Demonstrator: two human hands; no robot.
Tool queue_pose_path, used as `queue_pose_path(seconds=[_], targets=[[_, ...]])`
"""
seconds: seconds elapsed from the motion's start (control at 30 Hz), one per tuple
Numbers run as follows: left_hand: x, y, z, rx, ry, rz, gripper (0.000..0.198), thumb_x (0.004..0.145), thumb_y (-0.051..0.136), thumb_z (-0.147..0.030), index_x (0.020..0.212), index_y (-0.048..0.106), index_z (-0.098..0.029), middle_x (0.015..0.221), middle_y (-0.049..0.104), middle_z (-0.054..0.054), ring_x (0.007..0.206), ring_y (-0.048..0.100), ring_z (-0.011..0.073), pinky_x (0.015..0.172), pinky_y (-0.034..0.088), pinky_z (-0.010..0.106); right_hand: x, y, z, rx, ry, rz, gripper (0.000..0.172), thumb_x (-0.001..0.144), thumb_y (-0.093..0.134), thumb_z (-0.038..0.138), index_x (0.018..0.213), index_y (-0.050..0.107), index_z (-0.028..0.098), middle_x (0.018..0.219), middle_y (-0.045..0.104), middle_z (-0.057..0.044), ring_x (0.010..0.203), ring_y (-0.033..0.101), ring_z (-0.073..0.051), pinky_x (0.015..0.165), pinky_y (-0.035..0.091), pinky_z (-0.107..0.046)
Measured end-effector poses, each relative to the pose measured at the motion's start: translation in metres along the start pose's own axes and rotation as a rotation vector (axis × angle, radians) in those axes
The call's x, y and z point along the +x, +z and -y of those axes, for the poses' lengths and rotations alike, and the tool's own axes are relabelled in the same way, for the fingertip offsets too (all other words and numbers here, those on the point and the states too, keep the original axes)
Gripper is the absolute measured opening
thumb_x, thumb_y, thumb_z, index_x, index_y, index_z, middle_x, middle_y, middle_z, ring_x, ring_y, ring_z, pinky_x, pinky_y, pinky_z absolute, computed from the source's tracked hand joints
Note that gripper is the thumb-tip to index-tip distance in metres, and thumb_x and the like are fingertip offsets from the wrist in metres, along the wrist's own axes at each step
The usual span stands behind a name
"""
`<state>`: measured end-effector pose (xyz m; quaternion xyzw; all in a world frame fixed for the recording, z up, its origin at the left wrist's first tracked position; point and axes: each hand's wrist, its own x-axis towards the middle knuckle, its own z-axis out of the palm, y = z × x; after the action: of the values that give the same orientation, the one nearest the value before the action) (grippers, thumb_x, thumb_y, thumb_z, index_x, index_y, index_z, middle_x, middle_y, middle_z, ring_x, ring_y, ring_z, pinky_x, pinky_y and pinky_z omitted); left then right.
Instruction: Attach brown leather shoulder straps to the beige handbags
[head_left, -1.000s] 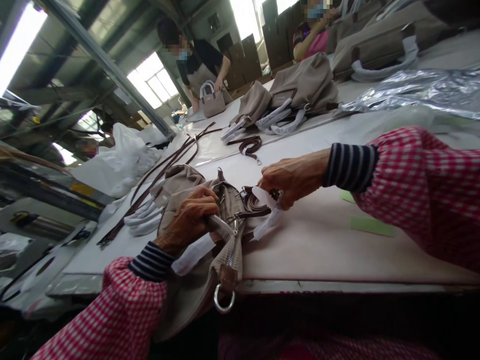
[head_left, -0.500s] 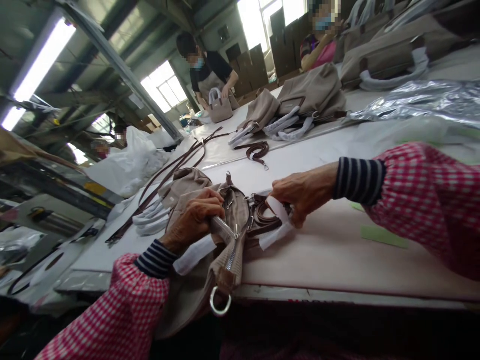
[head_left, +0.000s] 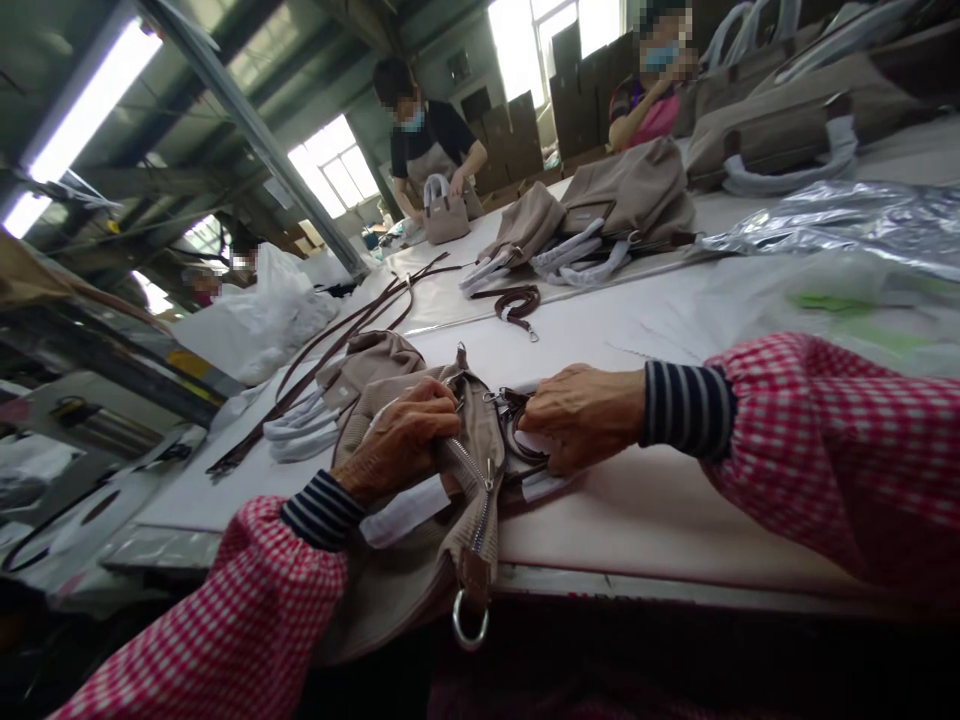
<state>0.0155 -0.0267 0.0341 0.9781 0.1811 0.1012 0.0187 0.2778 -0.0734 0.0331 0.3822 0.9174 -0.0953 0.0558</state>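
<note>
A taupe bag (head_left: 420,590) with an unzipped top lies at the table's front edge, its metal ring hanging over the edge. My left hand (head_left: 409,435) is closed on the bag's rim beside the zipper (head_left: 474,470). Right of the opening, my right hand (head_left: 574,415) is closed at a coiled brown strap (head_left: 521,440) with metal clips; its fingertips are partly hidden. A white-wrapped handle (head_left: 405,512) sticks out below my left hand. White wrapping also shows under my right hand.
Behind lie another taupe bag (head_left: 367,365), long brown straps (head_left: 330,345), a looped strap (head_left: 517,300) and more bags (head_left: 630,195). Silver film (head_left: 847,220) and clear plastic are at the right. Across the table a person (head_left: 435,150) handles a small bag; another person (head_left: 649,100) is further right.
My right hand has moved left, closer to the bag opening, and now covers more of the coiled strap and white wrapping. The bag's near end has shifted slightly right in view; my left hand still grips it.
</note>
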Motion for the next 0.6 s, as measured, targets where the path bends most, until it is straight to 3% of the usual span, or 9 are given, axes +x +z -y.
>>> queue_pose_path(seconds=[0.1, 0.37, 0.5, 0.6], targets=[[-0.001, -0.001, -0.003, 0.040, -0.007, -0.003, 0.023, 0.084, 0.054, -0.002, 0.071, 0.062, -0.019, 0.081, 0.067, 0.004, 0.110, 0.058, 0.0240, 0.092, 0.050, 0.035, 0.000, 0.002, 0.008, -0.034, -0.023, -0.009, 0.017, 0.071, 0.067, 0.026, 0.087, 0.069, 0.019, 0.082, 0.069, -0.007, 0.073, 0.057, -0.021, 0.060, 0.032, -0.032], [-0.002, 0.003, -0.008, 0.075, -0.012, -0.034, 0.025, 0.085, 0.057, -0.003, 0.066, 0.058, -0.019, 0.080, 0.069, 0.003, 0.113, 0.059, 0.0259, 0.098, 0.049, 0.039, 0.013, -0.011, -0.014, 0.169, 0.156, 0.103, 0.030, 0.065, 0.070, 0.043, 0.077, 0.069, 0.016, 0.061, 0.057, -0.001, 0.056, 0.048, -0.016, 0.056, 0.030, -0.031], [-0.002, 0.004, -0.007, 0.075, -0.010, -0.020, 0.025, 0.088, 0.060, -0.007, 0.066, 0.057, -0.019, 0.081, 0.070, 0.003, 0.115, 0.058, 0.0269, 0.097, 0.050, 0.039, 0.017, -0.016, -0.026, 0.311, 0.139, 0.130, 0.032, 0.070, 0.070, 0.043, 0.086, 0.074, 0.015, 0.074, 0.065, -0.002, 0.067, 0.054, -0.017, 0.059, 0.033, -0.030], [-0.002, 0.004, -0.008, 0.069, -0.011, -0.011, 0.023, 0.089, 0.064, -0.013, 0.067, 0.058, -0.019, 0.082, 0.070, 0.004, 0.115, 0.057, 0.0276, 0.097, 0.050, 0.040, 0.015, -0.016, -0.023, 0.245, 0.091, 0.123, 0.036, 0.074, 0.069, 0.044, 0.095, 0.076, 0.016, 0.085, 0.069, -0.004, 0.073, 0.057, -0.018, 0.062, 0.035, -0.029]])
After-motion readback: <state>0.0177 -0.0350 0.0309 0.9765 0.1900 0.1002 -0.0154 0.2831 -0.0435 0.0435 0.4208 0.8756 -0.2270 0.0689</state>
